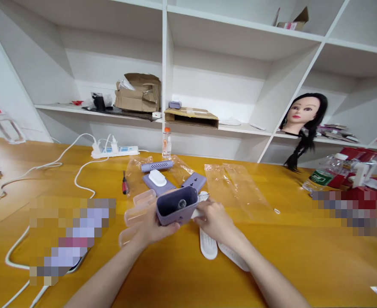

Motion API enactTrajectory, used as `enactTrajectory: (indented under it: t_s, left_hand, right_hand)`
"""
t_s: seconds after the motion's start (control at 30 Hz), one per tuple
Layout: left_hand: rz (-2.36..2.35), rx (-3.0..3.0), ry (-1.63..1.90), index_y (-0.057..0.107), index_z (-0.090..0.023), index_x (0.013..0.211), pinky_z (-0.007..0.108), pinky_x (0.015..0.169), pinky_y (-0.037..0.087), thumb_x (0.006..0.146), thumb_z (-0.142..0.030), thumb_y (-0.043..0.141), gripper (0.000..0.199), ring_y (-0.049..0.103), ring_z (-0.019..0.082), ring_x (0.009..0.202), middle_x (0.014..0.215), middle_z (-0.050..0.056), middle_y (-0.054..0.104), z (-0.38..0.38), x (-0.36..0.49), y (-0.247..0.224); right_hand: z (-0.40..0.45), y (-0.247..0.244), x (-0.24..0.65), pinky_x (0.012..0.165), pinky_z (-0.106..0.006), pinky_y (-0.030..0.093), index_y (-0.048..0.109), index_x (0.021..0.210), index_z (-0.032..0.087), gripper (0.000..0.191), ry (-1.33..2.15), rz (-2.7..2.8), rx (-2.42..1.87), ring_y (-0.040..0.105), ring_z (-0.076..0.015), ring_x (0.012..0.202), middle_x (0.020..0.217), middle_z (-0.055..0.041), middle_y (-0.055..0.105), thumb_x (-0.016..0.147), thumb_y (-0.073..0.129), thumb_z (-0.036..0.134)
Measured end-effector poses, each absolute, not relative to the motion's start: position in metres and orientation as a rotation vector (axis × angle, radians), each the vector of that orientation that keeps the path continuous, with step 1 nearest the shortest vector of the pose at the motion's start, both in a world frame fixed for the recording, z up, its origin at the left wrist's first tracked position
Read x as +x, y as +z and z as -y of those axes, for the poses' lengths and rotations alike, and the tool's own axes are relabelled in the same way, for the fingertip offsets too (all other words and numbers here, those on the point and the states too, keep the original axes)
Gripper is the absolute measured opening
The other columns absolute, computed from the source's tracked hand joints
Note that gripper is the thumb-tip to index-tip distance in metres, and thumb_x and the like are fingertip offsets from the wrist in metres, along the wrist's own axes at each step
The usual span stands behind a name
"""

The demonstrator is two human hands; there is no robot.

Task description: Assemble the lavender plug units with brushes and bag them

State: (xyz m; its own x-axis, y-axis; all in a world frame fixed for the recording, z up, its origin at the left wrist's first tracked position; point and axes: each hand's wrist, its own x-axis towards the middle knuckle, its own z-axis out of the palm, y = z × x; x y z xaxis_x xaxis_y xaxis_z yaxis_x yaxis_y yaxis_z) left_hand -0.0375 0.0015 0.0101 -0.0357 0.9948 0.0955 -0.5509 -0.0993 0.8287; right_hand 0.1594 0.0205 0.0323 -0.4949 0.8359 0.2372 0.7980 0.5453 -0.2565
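My left hand (158, 226) holds a hollow purple housing (177, 207) with its open end facing me; a small coil-like part shows inside. My right hand (212, 214) is closed on a white piece at the housing's right side, mostly hidden by the fingers. Under and beside my right hand lie two long white oval parts (208, 247). Behind the housing are a purple piece with a white oval part on it (157, 178), a perforated purple part (157, 166) and another purple piece (195, 182). Clear plastic trays (137, 215) sit left of the housing.
A red screwdriver (125, 184), clear plastic bags (236, 188) and a small bottle (166, 143) stand or lie farther back. White cables run from a power strip (115, 152) on the left. A large bottle (323, 173) and red items are at right, below shelves holding boxes and a mannequin head.
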Motion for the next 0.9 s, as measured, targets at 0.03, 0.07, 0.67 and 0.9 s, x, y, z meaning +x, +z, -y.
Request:
enactTrajectory:
  t_s: [0.03,0.07,0.67,0.9]
  left_hand:
    - [-0.758,0.878,1.444,0.066,-0.022,0.075,0.043,0.082,0.046,0.037,-0.009,0.074,0.041,0.056,0.035,0.098,0.077,0.005,0.068,0.000,-0.037,0.012]
    - [-0.797,0.917,1.385,0.066,-0.021,0.073,0.043,0.077,0.047,0.039,-0.013,0.074,0.036,0.059,0.034,0.090,0.073,0.004,0.067,0.001,-0.035,0.015]
    - [-0.880,1.129,0.763,0.060,-0.022,0.110,0.023,0.062,0.038,0.051,-0.010,0.053,0.060,0.050,0.015,0.071,0.078,-0.003,0.062,0.007,-0.017,0.046]
    - [-0.846,1.116,0.733,0.060,-0.022,0.110,0.022,0.059,0.035,0.048,-0.011,0.051,0.063,0.047,0.014,0.066,0.072,-0.004,0.059,0.007,-0.017,0.048]
  right_hand:
    - [-0.023,0.038,0.165,0.072,-0.031,0.037,0.064,0.090,0.023,0.020,0.191,2.375,-1.355,0.055,-0.0218,0.086,0.082,-0.0043,0.066,0.074,0.053,0.017]
    - [-0.025,0.044,0.170,0.072,-0.031,0.038,0.064,0.091,0.022,0.020,0.214,2.285,-1.365,0.055,-0.0212,0.084,0.082,-0.0043,0.066,0.075,0.053,0.018]
    - [-0.016,0.071,0.186,0.046,-0.022,0.040,0.055,0.102,0.020,0.034,1.296,1.530,-0.922,0.050,-0.0091,0.051,0.063,0.0037,0.054,0.070,0.062,0.028]
    - [-0.015,0.066,0.180,0.045,-0.019,0.041,0.053,0.102,0.019,0.034,1.333,1.555,-0.889,0.050,-0.0082,0.053,0.065,0.0033,0.054,0.071,0.064,0.027]
